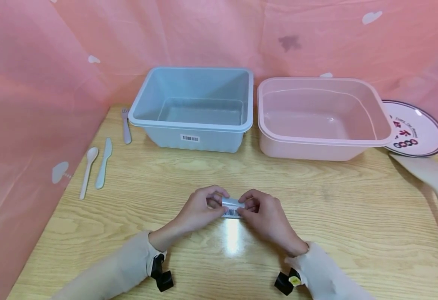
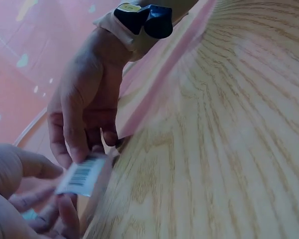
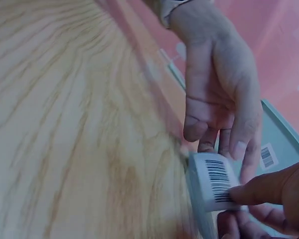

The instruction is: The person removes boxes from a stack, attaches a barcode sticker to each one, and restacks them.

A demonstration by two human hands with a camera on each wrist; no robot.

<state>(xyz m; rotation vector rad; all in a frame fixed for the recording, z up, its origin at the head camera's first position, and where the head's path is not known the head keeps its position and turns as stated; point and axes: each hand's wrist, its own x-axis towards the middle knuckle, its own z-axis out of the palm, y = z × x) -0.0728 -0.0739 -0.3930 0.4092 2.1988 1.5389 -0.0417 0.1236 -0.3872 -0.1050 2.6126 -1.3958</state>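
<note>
A small pale packet with a barcode label [image 1: 232,208] is held just over the wooden table, between both hands. My left hand [image 1: 200,211] pinches its left end with thumb and fingers. The right hand [image 1: 270,213] grips the other end the same way. Seen from the right wrist, the barcode [image 3: 218,180] faces up, with the right thumb [image 3: 256,191] pressing on its edge. From the left wrist the packet [image 2: 82,175] is a little blurred. Fingers cover both its ends, so its full shape is hidden.
Behind the hands stand a blue-grey basin [image 1: 200,135] and a pink basin [image 1: 309,151]. A fork [image 1: 126,127], a knife [image 1: 103,163] and a spoon [image 1: 88,173] lie at the left. At the right are a patterned plate [image 1: 425,125] and a large pale ladle-like utensil [image 1: 434,177].
</note>
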